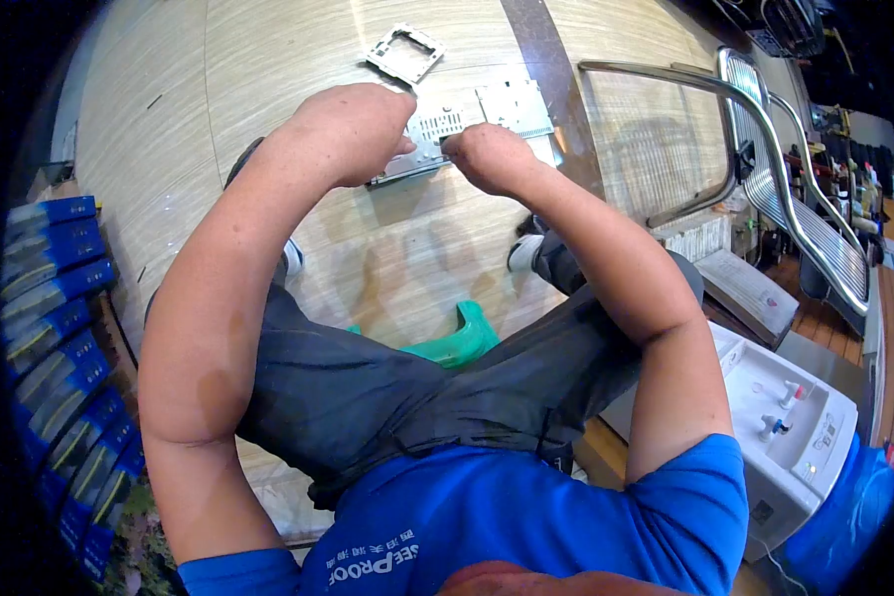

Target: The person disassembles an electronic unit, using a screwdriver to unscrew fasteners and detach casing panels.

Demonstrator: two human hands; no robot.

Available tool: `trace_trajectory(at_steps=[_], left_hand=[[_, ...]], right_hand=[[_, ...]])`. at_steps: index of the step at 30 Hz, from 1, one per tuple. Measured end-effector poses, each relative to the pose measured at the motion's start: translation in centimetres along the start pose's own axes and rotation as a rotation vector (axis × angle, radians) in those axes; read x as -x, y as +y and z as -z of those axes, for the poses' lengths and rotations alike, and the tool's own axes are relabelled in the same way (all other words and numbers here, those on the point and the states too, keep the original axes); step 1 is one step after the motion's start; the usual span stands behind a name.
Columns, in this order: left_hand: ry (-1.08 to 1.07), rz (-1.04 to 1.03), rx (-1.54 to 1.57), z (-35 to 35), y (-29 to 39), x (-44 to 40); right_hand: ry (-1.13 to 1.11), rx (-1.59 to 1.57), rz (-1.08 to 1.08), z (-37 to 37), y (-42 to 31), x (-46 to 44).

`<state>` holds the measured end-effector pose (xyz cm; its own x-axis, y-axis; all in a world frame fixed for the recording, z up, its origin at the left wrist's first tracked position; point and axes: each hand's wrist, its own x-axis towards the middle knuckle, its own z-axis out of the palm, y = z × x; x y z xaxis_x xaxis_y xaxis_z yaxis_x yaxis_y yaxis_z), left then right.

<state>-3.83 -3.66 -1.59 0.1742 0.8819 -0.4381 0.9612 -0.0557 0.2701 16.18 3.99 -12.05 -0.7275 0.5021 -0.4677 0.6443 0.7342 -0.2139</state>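
A silver metal case (441,125) with rows of vent slots sits low over the tiled floor, between my two hands. My left hand (360,127) is closed at its left end, with thumb and fingers bent over the metal. At its right side, my right hand (489,157) has its fingers pressed together around a small dark thing that I cannot make out. Just beyond my left hand lies a square metal frame (405,54) with an open middle. Past my right hand is a flat metal plate (516,105) with small holes.
A green plastic stool (454,345) shows between my legs. To the right stand a metal-framed chair (755,129) and a white water dispenser (780,412). Blue packages (65,298) are stacked at the left. A dark strip (558,70) crosses the floor tiles (298,50).
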Motion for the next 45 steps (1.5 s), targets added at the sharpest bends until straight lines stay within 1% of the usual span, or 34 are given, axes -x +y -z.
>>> trace_trajectory(at_steps=[4, 6, 9, 10, 12, 15, 21, 26, 30, 31, 33, 40, 43, 45], left_hand=[[-0.003, -0.003, -0.002, 0.1, -0.1, 0.0], [-0.005, -0.004, -0.003, 0.1, -0.1, 0.0], [0.003, -0.001, -0.002, -0.1, 0.0, 0.0], [0.012, 0.003, -0.001, -0.1, 0.0, 0.1], [0.008, -0.003, -0.002, -0.1, 0.0, 0.0], [-0.005, -0.009, -0.007, -0.1, -0.1, 0.0], [0.010, -0.017, -0.024, -0.1, 0.0, 0.1], [0.033, -0.036, -0.050, -0.1, 0.0, 0.1], [-0.020, -0.001, -0.026, 0.3, 0.3, 0.1], [-0.038, 0.009, -0.011, 0.3, 0.3, 0.1], [-0.037, 0.009, -0.012, 0.3, 0.4, 0.2], [0.009, -0.019, -0.033, 0.1, 0.3, 0.2], [0.001, -0.017, -0.035, 0.1, 0.2, 0.1], [0.011, -0.016, -0.036, -0.1, 0.2, 0.0]], right_hand=[[-0.005, -0.018, 0.024, -0.1, 0.2, 0.0], [0.066, -0.009, 0.099, -1.0, 0.6, -0.3], [0.083, -0.006, 0.134, -1.3, 1.0, -0.4], [0.083, -0.007, 0.134, -1.4, 1.0, -0.4], [0.006, 0.013, 0.019, -0.7, 0.4, -0.1], [-0.036, 0.032, -0.042, 0.1, -0.1, 0.0], [0.043, 0.018, 0.015, -0.3, 0.3, 0.0], [0.064, -0.008, 0.047, -0.4, 0.2, 0.2], [0.092, -0.004, 0.099, -1.1, 0.7, -0.2], [0.092, -0.004, 0.098, -1.2, 0.8, -0.2], [0.000, 0.005, 0.045, -0.6, 0.5, -0.2], [0.003, 0.024, 0.014, 0.5, 0.0, 0.4], [0.025, 0.014, 0.058, 0.0, 0.3, 0.3], [0.184, -0.062, 0.163, -1.3, 0.9, -0.1]])
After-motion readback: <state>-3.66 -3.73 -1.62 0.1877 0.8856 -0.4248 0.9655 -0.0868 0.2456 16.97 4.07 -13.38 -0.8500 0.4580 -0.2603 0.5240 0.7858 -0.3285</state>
